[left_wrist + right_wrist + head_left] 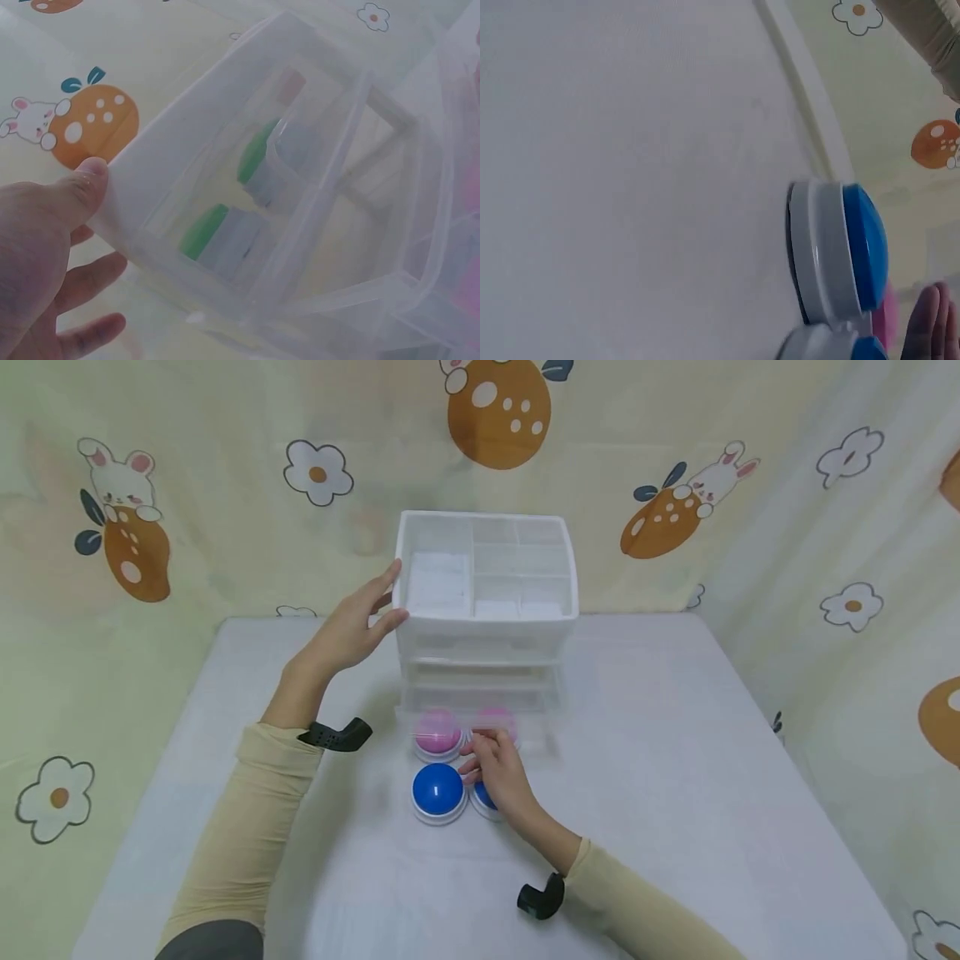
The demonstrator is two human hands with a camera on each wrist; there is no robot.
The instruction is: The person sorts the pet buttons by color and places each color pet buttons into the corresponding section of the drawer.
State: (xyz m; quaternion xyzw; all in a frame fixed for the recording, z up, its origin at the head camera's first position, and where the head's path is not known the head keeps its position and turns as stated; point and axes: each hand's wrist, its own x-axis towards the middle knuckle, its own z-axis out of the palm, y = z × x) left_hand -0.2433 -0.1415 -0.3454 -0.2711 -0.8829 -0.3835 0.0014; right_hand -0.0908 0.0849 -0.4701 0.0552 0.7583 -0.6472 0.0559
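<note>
My left hand (352, 622) touches the left side of a white plastic drawer unit (483, 628), its thumb near the front corner and its fingers fairly straight. Clear drawers stick out in steps below the top; the lowest clear drawer (551, 727) reaches furthest. Two pink dome push buttons (437, 732) show partly through its plastic. In front of them, two blue dome push buttons (438, 789) with white bases stand on the table. Over the right-hand blue one, my right hand (504, 774) hovers with loosely bent fingers at the clear drawer's front, seemingly holding nothing.
Through the clear plastic in the left wrist view, green-topped push buttons (204, 231) and something reddish (290, 86) are visible. The unit's top tray (438, 572) has several compartments. A white cloth covers the table (660, 760), and patterned curtains (247, 527) hang around it.
</note>
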